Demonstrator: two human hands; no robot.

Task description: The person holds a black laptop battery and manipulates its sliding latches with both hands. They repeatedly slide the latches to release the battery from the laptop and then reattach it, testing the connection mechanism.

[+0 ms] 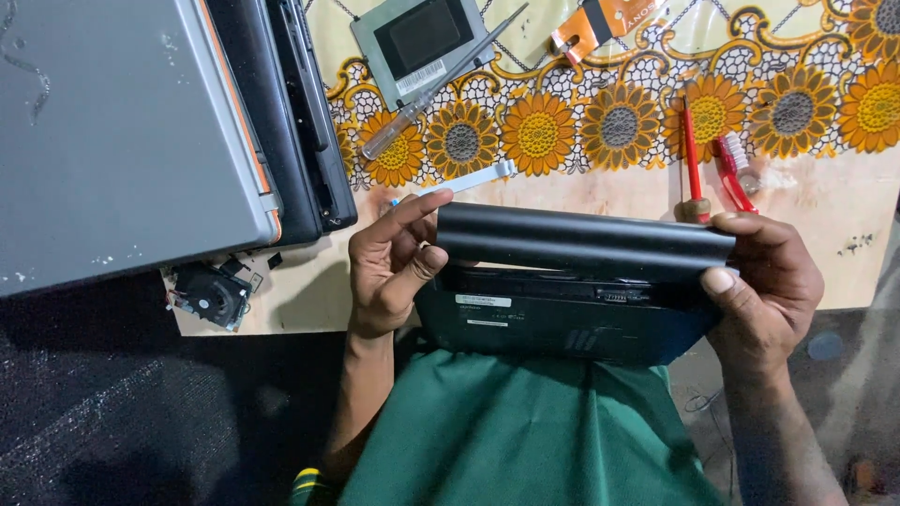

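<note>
A small black laptop (562, 328) rests bottom-up on my lap, over green cloth. Along its far edge sits a long black battery bar (581, 239). My left hand (389, 267) pinches the bar's left end between thumb and fingers. My right hand (764, 281) grips its right end, thumb on the near side. The battery sits slightly raised from the laptop's body.
A grey closed laptop (122, 131) lies on a black one (300, 112) at upper left. A loose fan (214, 295) sits at the wooden board's edge. On the sunflower cloth lie a drive caddy (417, 42), a screwdriver (441, 84), a red-handled tool (692, 155), a red toothbrush (734, 169) and an orange ribbon (600, 23).
</note>
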